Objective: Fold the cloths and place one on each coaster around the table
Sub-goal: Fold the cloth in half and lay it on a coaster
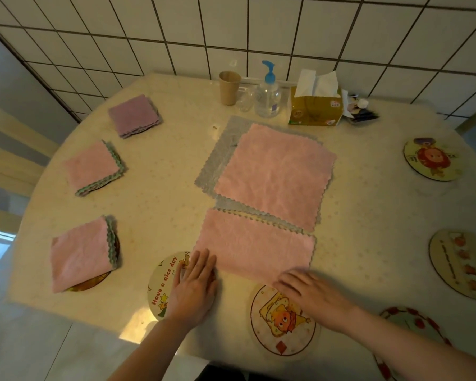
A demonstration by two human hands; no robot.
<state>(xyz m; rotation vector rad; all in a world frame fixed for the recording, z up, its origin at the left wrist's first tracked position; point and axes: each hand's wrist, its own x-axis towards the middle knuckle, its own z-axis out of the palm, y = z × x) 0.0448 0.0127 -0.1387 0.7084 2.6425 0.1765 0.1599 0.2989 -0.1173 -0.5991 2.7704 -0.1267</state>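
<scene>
A pink cloth [254, 243] folded in half lies near the table's front edge. My left hand [194, 284] lies flat with straight fingers on its near left corner. My right hand [311, 292] presses flat on its near right edge. Behind it a stack of unfolded cloths [275, 174] lies spread out, pink on top of grey. Three folded cloths sit on coasters at the left: purple [134, 115], pink [94, 167], pink [80, 254]. Bare coasters: "Have a nice day" [162, 284], a cartoon one [282, 323], and others at the right [430, 159], [459, 264], [412, 336].
At the back of the round table [162, 204] stand a brown paper cup [229, 88], a pump bottle [268, 94], a tissue box [316, 105] and small dark items [362, 111]. A tiled wall rises behind. A wooden chair [8, 160] stands at the left.
</scene>
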